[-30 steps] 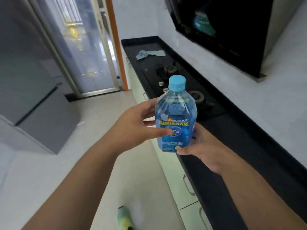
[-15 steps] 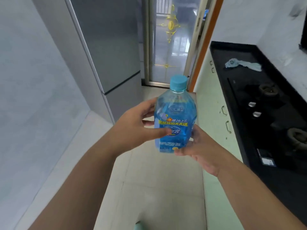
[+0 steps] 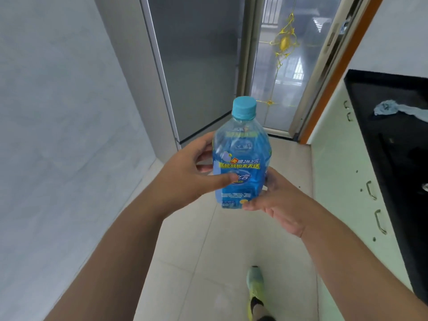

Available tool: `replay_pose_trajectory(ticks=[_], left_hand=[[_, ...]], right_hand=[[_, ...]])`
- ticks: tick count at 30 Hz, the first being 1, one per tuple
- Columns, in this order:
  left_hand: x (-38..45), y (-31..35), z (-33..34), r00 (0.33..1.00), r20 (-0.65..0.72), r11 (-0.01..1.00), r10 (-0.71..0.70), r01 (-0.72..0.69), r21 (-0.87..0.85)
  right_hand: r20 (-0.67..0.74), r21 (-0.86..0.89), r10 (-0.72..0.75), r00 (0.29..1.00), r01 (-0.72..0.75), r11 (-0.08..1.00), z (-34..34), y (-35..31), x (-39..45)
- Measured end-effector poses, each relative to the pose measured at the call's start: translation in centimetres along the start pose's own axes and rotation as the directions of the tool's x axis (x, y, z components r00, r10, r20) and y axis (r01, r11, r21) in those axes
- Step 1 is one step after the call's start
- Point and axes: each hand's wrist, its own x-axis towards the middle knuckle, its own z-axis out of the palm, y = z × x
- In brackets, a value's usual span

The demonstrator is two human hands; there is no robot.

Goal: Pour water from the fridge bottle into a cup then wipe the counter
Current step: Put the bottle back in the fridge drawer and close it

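i'm looking down a narrow kitchen: grey fridge [image 3: 199,66] ahead, a glass door [image 3: 284,72] with a gold ornament beside it, pale tiled floor [image 3: 222,251] underneath. on my right runs the black desk [image 3: 391,117] over pale green cabinets [image 3: 342,177], and a crumpled light blue cloth [image 3: 393,109] lies on it near the far end. in the middle of the view i have the blue water bottle [image 3: 242,158] upright in the air, cap [image 3: 244,108] on. my left hand [image 3: 185,176] grips its side, thumb across the label. my right hand [image 3: 278,200] cups the base, fingers curled under it. a green shoe [image 3: 254,281] shows on the floor below.
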Motion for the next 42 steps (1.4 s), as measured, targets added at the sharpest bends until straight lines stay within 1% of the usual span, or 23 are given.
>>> replay_pose_trajectory(ticks=[7,9,13,17,20,23,28,30,32,33,34,35,36,37,38,39,40,41,42], left_hand=[[9.1,-1.7,-2.8,0.988,-0.139,0.995,-0.065,0.074,0.061],[11.8,-2.1,-3.7,0.978,-0.193,0.993,-0.075,0.091,0.079],[15.7,-3.3,-6.0,0.952,-0.295,0.993,-0.087,0.108,0.056],[18.8,-5.3,-9.2,0.928,-0.340,0.987,-0.150,0.158,-0.003],[21.1,-7.6,-12.4,0.926,-0.339,0.983,-0.165,0.181,0.016],[23.6,-10.1,-16.3,0.920,-0.363,0.986,-0.146,0.166,0.023],[27.9,-13.3,-25.4,0.925,-0.377,0.997,-0.045,0.067,0.044],[29.7,-14.3,-29.4,0.927,-0.374,0.997,-0.013,0.039,0.063],[31.3,-15.1,-33.0,0.925,-0.381,0.996,-0.001,0.033,0.078],[32.0,-15.6,-34.7,0.924,-0.383,0.996,0.006,0.028,0.084],[32.6,-16.1,-36.2,0.921,-0.389,0.996,0.016,0.021,0.091],[33.3,-16.5,-37.5,0.918,-0.397,0.995,0.023,0.017,0.098],[33.9,-16.9,-38.6,0.912,-0.409,0.994,0.025,0.019,0.104],[34.4,-17.3,-39.6,0.905,-0.424,0.994,0.025,0.021,0.103],[34.9,-17.7,-40.4,0.897,-0.441,0.995,0.026,0.019,0.098],[35.4,-18.2,-41.1,0.888,-0.458,0.995,0.028,0.017,0.094],[35.9,-18.6,-41.7,0.881,-0.472,0.996,0.028,0.017,0.091],[36.3,-18.9,-42.0,0.878,-0.478,0.996,0.022,0.023,0.089],[36.6,-19.2,-42.4,0.877,-0.480,0.996,0.012,0.031,0.081]], right_hand=[[0.132,-0.014,0.040,0.991,-0.038,0.999,-3.1,-3.6,12.6],[0.171,-0.040,0.044,0.984,-0.037,0.998,-3.7,-5.5,16.2],[0.289,-0.110,0.057,0.956,-0.026,0.994,-3.7,-8.5,22.7],[0.334,-0.157,0.107,0.937,-0.056,0.986,-2.5,-10.5,28.4],[0.373,-0.198,0.125,0.920,-0.052,0.979,-0.8,-11.3,32.8],[0.378,-0.221,0.125,0.917,-0.042,0.974,1.6,-12.1,37.9],[0.374,-0.270,0.078,0.924,0.029,0.962,6.4,-14.0,46.5],[0.375,-0.262,0.070,0.925,0.033,0.964,8.5,-15.0,49.8],[0.341,-0.285,0.077,0.937,0.025,0.958,10.8,-16.0,52.6],[0.312,-0.338,0.064,0.948,0.048,0.940,11.8,-16.5,54.0],[0.285,-0.422,0.040,0.958,0.088,0.902,12.9,-17.1,55.3],[0.273,-0.525,0.009,0.962,0.141,0.839,13.9,-17.8,56.3],[0.276,-0.642,-0.033,0.961,0.209,0.738,14.7,-18.6,57.2],[0.292,-0.766,-0.093,0.952,0.291,0.572,15.5,-19.4,58.0],[0.321,-0.875,-0.152,0.935,0.355,0.330,16.1,-20.2,58.8],[0.344,-0.930,-0.180,0.921,0.362,0.072,16.5,-20.8,59.7],[0.349,-0.936,-0.187,0.918,0.330,-0.125,17.0,-21.4,60.7],[0.331,-0.928,-0.183,0.926,0.285,-0.238,17.3,-21.8,61.7],[0.303,-0.921,-0.177,0.936,0.241,-0.305,17.5,-22.0,62.7]])
